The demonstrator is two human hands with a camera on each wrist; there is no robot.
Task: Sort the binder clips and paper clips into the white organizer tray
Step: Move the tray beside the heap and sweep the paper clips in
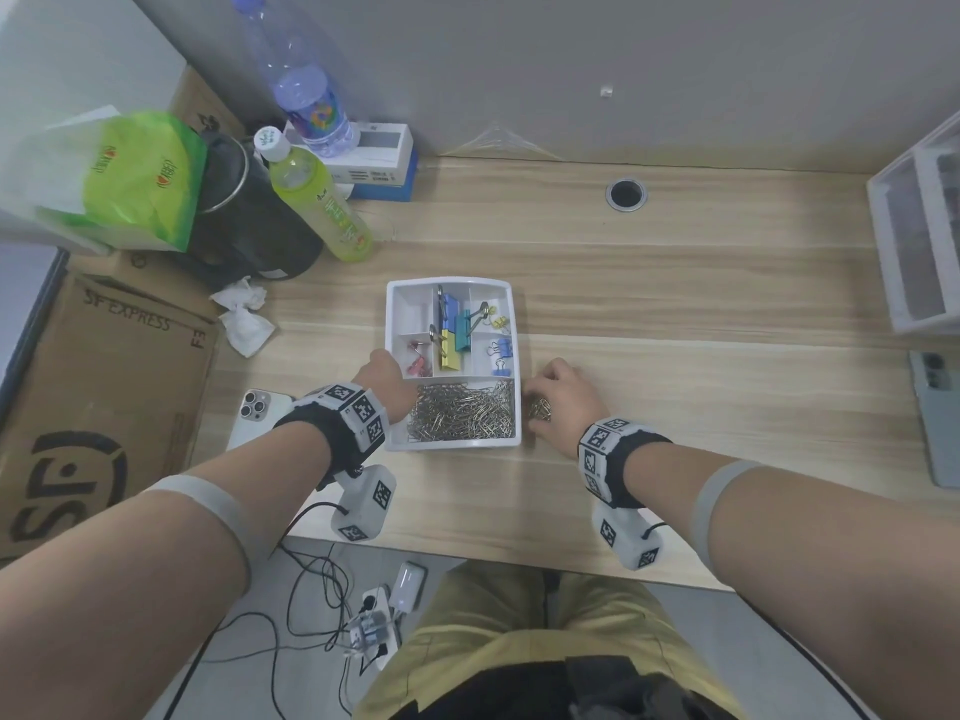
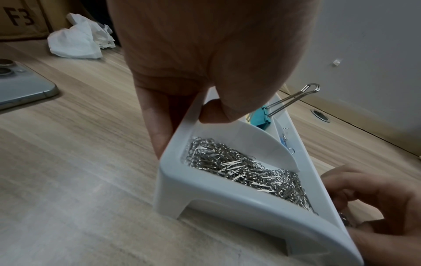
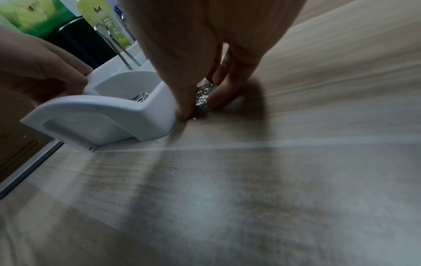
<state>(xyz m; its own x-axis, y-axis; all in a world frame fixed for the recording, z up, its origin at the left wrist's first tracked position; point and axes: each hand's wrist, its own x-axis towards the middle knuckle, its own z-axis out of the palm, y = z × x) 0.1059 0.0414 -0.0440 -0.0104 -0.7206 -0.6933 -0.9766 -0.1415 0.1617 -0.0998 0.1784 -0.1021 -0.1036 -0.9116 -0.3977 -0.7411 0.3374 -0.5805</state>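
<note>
The white organizer tray [image 1: 511, 314] sits mid-desk. Its near long compartment is heaped with silver paper clips [image 1: 465, 413] [image 2: 246, 171]. Blue, teal and yellow binder clips [image 1: 451, 330] fill the middle compartment, small pink ones [image 1: 415, 362] the left, small blue ones [image 1: 501, 350] the right. My left hand [image 1: 382, 379] grips the tray's left wall [image 2: 182, 129], thumb inside, fingers outside. My right hand [image 1: 558, 394] is curled on the desk just right of the tray, pinching a small bunch of paper clips [image 1: 540, 409] [image 3: 203, 98] between thumb and fingers.
A phone [image 1: 257, 415] lies left of the tray, crumpled tissue [image 1: 241, 319] beyond it. Bottles [image 1: 317, 200], a dark pot and a green bag stand at back left. Clear drawers [image 1: 914, 241] and another phone [image 1: 937, 413] are at the right. A cable hole [image 1: 626, 193] is behind.
</note>
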